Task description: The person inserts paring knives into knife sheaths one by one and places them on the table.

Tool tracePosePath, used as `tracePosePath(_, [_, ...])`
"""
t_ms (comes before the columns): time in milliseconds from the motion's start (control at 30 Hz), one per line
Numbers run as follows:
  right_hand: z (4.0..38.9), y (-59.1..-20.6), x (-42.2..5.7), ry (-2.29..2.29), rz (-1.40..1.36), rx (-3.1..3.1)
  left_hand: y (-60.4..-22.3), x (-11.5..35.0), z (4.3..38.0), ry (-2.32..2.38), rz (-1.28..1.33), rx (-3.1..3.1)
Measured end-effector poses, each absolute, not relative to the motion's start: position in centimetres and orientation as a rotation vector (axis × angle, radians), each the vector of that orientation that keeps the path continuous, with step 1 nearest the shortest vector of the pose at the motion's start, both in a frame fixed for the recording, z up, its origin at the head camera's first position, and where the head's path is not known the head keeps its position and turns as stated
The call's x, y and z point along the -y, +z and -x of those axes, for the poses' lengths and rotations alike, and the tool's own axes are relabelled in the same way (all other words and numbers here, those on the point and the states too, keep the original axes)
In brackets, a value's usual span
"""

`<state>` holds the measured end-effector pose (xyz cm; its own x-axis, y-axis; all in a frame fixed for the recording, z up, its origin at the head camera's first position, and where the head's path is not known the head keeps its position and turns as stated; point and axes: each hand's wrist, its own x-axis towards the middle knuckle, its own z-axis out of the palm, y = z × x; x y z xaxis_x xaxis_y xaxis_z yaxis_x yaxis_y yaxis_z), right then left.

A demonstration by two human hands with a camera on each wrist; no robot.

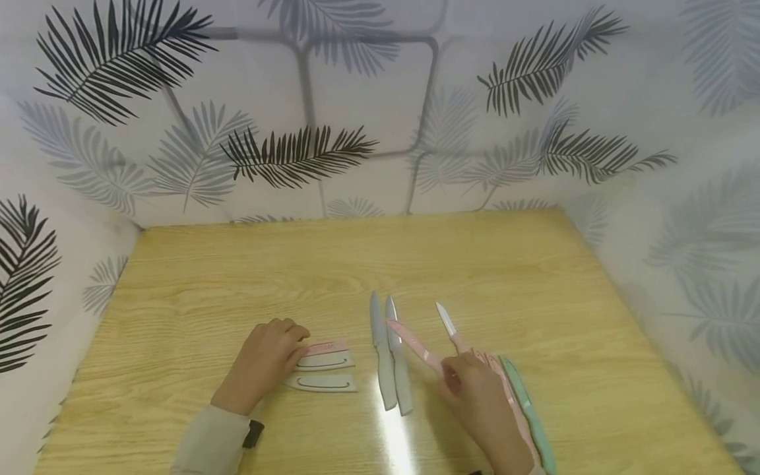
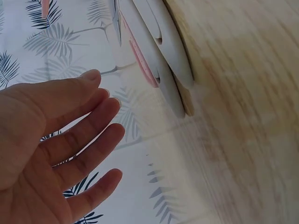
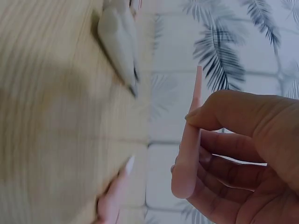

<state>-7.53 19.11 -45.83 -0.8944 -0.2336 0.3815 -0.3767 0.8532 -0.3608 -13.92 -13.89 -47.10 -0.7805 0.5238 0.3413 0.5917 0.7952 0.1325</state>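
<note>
In the head view my right hand (image 1: 477, 396) holds a pink knife (image 1: 415, 343) raised off the table, its blade part apparently inside a pink cover. The right wrist view shows the thumb and fingers pinching the pink knife (image 3: 187, 158). My left hand (image 1: 267, 359) hovers beside a pink blade cover (image 1: 325, 347) and two grey-white blade covers (image 1: 326, 382). Seen from the left wrist, the left hand (image 2: 70, 144) is loosely spread, apart from the grey-white covers (image 2: 154, 56). Between the hands lie two grey knives (image 1: 384, 376) with bare blades.
Right of and beneath my right hand lie a bare-bladed pink knife (image 1: 446, 320), more pink pieces partly hidden by the hand, and a green knife (image 1: 528, 409). Leaf-patterned cloth (image 1: 368, 86) rises behind and beside the wooden table (image 1: 267, 264).
</note>
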Motion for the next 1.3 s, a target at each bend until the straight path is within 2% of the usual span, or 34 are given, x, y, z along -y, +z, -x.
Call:
tracePosePath(267, [5.2, -45.3, -24.5, 0.75, 0.085, 2.998, -46.8, 13.7, 14.2, -0.314, 0.881, 2.693])
tracePosePath(400, [4.1, -45.8, -27.3, 0.717, 0.242, 3.009, -46.9, 13.7, 14.2, -0.306, 0.892, 2.696])
tracePosePath(700, [2.7, -47.0, -31.1, 0.677, 0.434, 3.103, -46.9, 13.8, 14.2, -0.297, 0.897, 2.699])
tracePosePath(1300, [2.2, -47.9, -32.1, 0.676, 0.655, 3.198, -46.9, 13.4, 14.3, -0.341, 0.897, 2.745])
